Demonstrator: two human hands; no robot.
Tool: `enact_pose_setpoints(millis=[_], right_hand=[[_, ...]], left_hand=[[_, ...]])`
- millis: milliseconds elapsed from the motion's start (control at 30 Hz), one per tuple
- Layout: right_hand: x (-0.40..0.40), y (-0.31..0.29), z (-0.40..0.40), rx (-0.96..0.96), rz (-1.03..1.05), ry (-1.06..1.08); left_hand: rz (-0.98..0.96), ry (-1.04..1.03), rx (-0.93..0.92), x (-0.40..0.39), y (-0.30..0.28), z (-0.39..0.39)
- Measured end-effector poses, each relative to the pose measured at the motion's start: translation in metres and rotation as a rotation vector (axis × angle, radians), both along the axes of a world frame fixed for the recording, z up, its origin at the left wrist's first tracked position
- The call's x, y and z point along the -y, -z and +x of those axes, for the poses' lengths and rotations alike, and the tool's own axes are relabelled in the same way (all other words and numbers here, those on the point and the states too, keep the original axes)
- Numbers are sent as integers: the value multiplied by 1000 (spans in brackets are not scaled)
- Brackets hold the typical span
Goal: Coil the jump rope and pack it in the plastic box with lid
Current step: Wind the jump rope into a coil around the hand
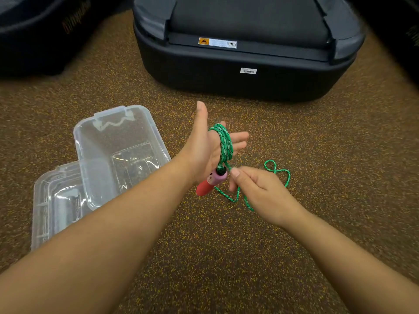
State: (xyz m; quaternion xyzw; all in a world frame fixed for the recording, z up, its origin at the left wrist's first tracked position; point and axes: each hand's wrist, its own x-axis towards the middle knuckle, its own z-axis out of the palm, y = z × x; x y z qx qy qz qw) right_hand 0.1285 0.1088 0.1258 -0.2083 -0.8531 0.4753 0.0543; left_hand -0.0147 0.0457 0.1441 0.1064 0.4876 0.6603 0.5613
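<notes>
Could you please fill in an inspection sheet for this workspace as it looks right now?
Surface: speckled brown floor.
Job's things: green rope partly coiled round the left hand, rest trailing on the floor; red handle hanging below the palm; clear box open, empty; lid beside it.
Clutter: nothing seen.
Grippers: left hand open, wrapped in rope; right hand pinching the rope.
Cables: nothing seen.
Surroundings: black machine base ahead.

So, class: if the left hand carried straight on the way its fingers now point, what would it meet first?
Nothing close by. The left hand points right, past the rope coil; beyond its fingertips only speckled floor shows, though depth is unclear.
</notes>
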Motion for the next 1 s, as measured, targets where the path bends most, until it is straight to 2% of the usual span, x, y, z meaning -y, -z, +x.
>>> enact_pose_setpoints(millis=[100,267,400,500,733,800,900,1000], right_hand=[[2,-21,-6,-51,-70,-20],[-5,-36,-7,-104,-24,12],[-12,-49,-8,-159,-110,79],[-24,-50,-6,-156,-35,135],[-41,-36,-8,-147,-30,302],[-42,-24,-9,-122,-63,313],[-36,-6,-8,-94,-124,295],[-28,11,-5,-44,-157,250]], left_hand=[[-86,89,-96,0,5,1],[-173,281,-323,6,19,-2],[-166,381,-472,18,12,4],[-175,473,-516,18,7,4],[-53,534,-425,20,-2,0],[1,514,-328,19,-2,-1],[130,392,-81,16,-4,0],[184,131,94,12,-5,-6]])
